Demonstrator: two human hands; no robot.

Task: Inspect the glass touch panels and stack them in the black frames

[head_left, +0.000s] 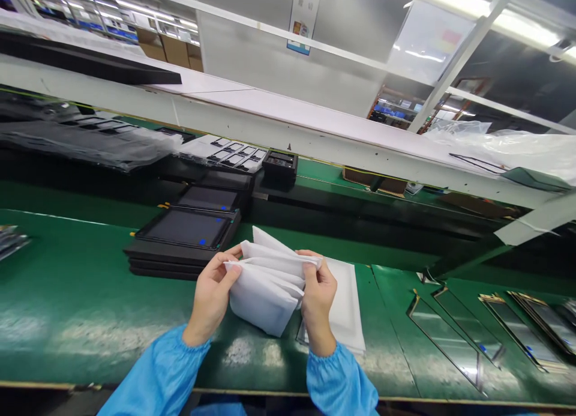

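Several white foam pouches (263, 299) are held fanned apart above the green bench, in the middle of the head view. My left hand (212, 293) pinches their left edges between thumb and fingers. On the other side, my right hand (319, 296) grips the right edges, thumb toward me. Whether anything lies inside the pouches is hidden. Behind my right wrist, a flat white sheet or pouch (348, 308) rests on the bench. To the left of my left hand stands a stack of black trays (166, 263) with a dark display panel (182, 227) on top.
Thin framed glass panels (443, 335) lie on the green bench (67, 308) at the right. A white shelf (270, 113) crosses above the bench, with a slanted post (526, 224) at right. Behind sit white trays (225, 152) and a black box (279, 165).
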